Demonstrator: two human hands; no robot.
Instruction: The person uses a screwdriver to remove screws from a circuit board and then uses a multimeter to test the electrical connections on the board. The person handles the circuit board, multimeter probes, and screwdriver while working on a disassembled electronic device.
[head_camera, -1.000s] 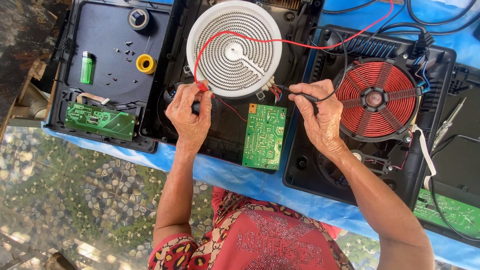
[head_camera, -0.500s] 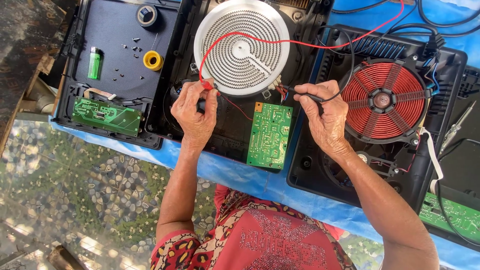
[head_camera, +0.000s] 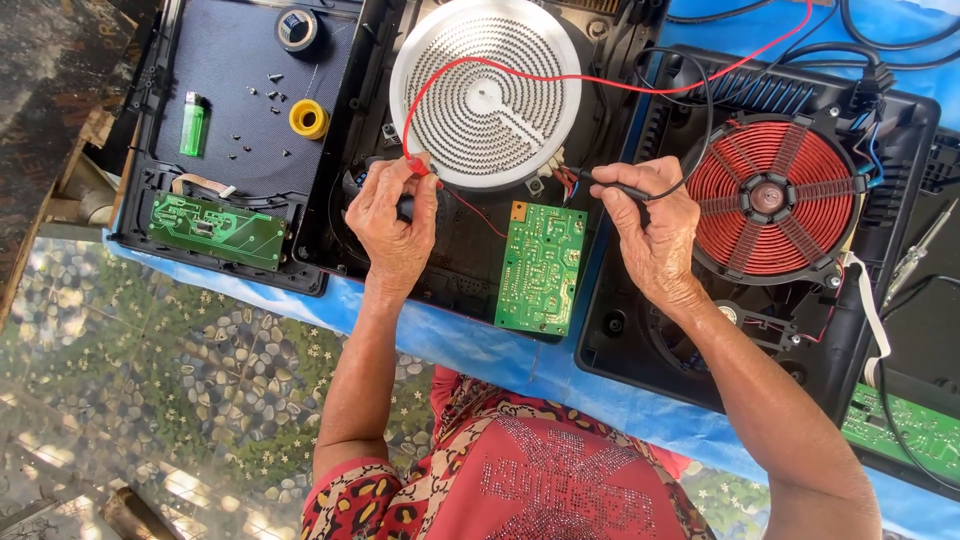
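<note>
Left hand (head_camera: 392, 225): fingers pinched together on the red probe (head_camera: 420, 166), its tip set at the lower left edge of the white heating element (head_camera: 486, 92). A thin red lead (head_camera: 640, 84) runs from the probe in a loop across the element and off toward the upper right.

Right hand (head_camera: 655, 230): fingers closed around the black probe (head_camera: 612, 184), a slim dark rod pointing left, with its tip at the terminal wires (head_camera: 568, 180) on the lower right rim of the element. A black lead (head_camera: 700, 100) arcs up from it.

The heating element is a flat round disc, pale and ribbed with a spiral groove, seated in an opened black plastic cooker shell (head_camera: 455, 250). Just below it lies a green rectangular circuit board (head_camera: 541, 268), solder side up, between the two hands.

To the right, a second black housing (head_camera: 640, 330) carries a copper-red induction coil (head_camera: 768, 198), wound flat and round.

To the left, an upturned dark cover (head_camera: 220, 60) holds a green lighter (head_camera: 192, 124), a yellow tape roll (head_camera: 308, 118), a black tape roll (head_camera: 298, 29), loose small screws (head_camera: 250, 95) and a long narrow green board (head_camera: 215, 230).

The bench is covered with a blue sheet (head_camera: 470, 350)
</note>
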